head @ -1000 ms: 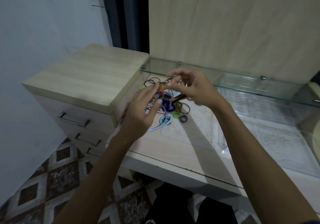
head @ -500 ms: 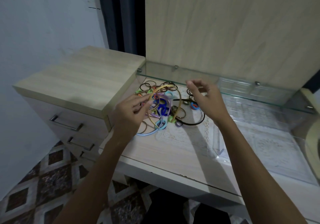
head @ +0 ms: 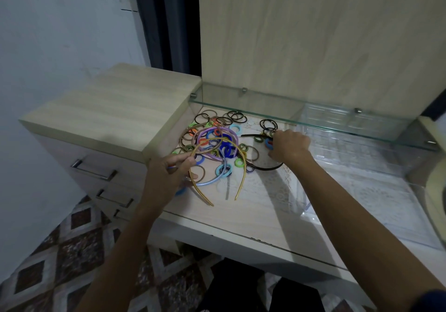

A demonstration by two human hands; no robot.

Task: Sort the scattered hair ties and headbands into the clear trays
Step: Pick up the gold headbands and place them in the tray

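- Two hands over the pile: left hand (head: 166,178) and right hand (head: 289,146).
- Headbands, I make it five: gold headband (head: 243,166), lilac headband (head: 205,131), light blue headband (head: 212,181), tan headband (head: 193,128), black headband (head: 270,166).
- Thin black hair ties (head: 269,124): three clusters along the back of the worktop (head: 241,215), roughly ten loops, though overlap blurs the count.
- Chunky coloured hair ties (head: 240,162): blue, green, orange, turquoise, well over a dozen, too tangled for a firm number.
- Clear trays (head: 362,166): two, one behind the other.
- Drawer handles (head: 94,169) on the cabinet: three showing.
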